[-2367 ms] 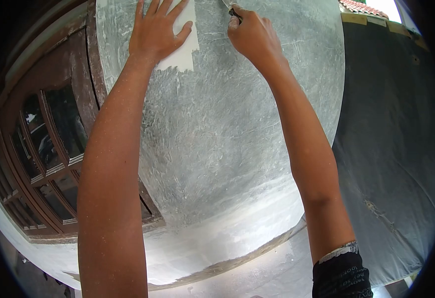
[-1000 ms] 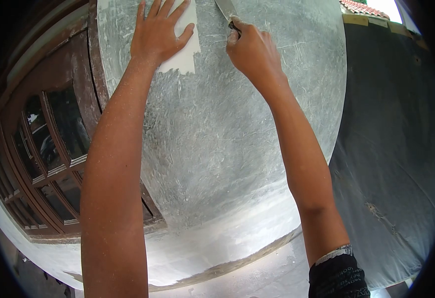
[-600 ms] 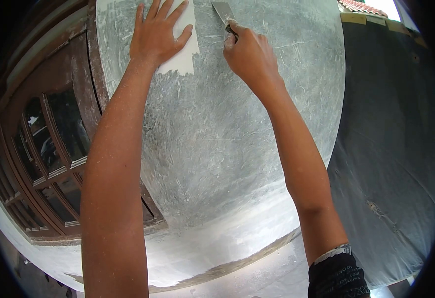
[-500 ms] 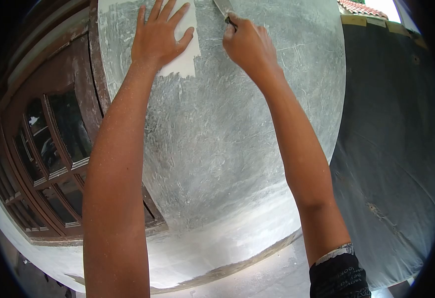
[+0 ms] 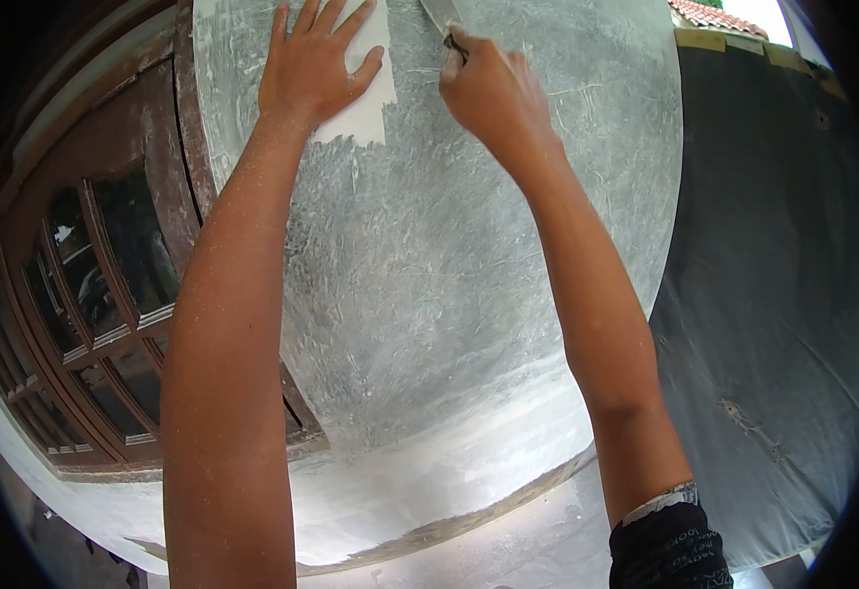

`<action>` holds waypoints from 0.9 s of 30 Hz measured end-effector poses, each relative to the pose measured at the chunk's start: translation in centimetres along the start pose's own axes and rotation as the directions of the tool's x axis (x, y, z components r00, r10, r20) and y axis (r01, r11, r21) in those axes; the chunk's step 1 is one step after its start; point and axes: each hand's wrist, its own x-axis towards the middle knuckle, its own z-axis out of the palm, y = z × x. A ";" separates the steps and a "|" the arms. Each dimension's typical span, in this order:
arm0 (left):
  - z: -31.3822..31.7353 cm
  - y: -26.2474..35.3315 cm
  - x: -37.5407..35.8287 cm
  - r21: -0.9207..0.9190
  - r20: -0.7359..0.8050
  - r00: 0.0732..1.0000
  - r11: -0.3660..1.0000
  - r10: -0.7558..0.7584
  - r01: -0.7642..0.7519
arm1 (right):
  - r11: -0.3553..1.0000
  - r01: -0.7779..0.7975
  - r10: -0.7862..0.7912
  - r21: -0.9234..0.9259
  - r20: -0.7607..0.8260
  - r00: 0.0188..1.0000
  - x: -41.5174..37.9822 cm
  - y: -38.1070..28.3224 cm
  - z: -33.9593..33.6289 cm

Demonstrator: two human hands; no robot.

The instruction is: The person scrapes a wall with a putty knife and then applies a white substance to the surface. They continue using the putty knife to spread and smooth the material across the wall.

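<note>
My left hand [image 5: 314, 67] lies with its fingers spread on a white patch [image 5: 363, 113] at the top of the grey wall [image 5: 429, 226]. To its right, my right hand [image 5: 496, 86] is closed around the dark handle of a scraper [image 5: 439, 14]. The scraper's metal blade points up and to the left, and its far end is cut off by the top edge of the view. Both forearms reach up across the wall.
A brown wooden window frame [image 5: 120, 346] with glass panes stands on the left. Dark sheeting [image 5: 763, 265] hangs on the right, below red roof tiles [image 5: 719, 18]. The wall's lower band [image 5: 469, 471] is whitish, with a ledge beneath.
The view has shifted slightly, and the wall and white patch appear a little higher. Both hands keep nearly the same pose, the right one still around the scraper.
</note>
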 end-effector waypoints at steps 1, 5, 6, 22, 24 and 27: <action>0.0 0.0 0.1 -0.003 -0.003 1.000 1.000 0.003 -0.003 | 1.000 0.001 -0.001 -0.002 -0.002 1.000 -0.5 0.2 0.0; 0.1 0.1 0.2 0.007 -0.001 1.000 1.000 -0.015 0.015 | 1.000 0.021 -0.021 0.002 0.015 1.000 0.0 0.4 0.3; 0.1 0.1 0.1 0.010 0.004 1.000 1.000 -0.016 0.016 | 0.999 0.033 -0.033 0.021 -0.013 0.999 0.5 0.3 0.4; 0.1 -0.1 0.0 0.022 -0.004 1.000 1.000 0.004 -0.004 | 0.996 0.080 -0.081 -0.024 -0.032 0.996 0.8 -0.1 0.2; 0.1 -0.1 0.2 0.012 -0.007 1.000 1.000 0.000 0.000 | 0.999 0.038 -0.038 -0.016 0.015 0.999 -0.8 0.1 0.2; 0.1 -0.1 0.2 0.009 -0.005 1.000 1.000 0.003 -0.002 | 1.000 -0.002 0.002 0.013 0.046 0.999 -1.0 0.1 0.5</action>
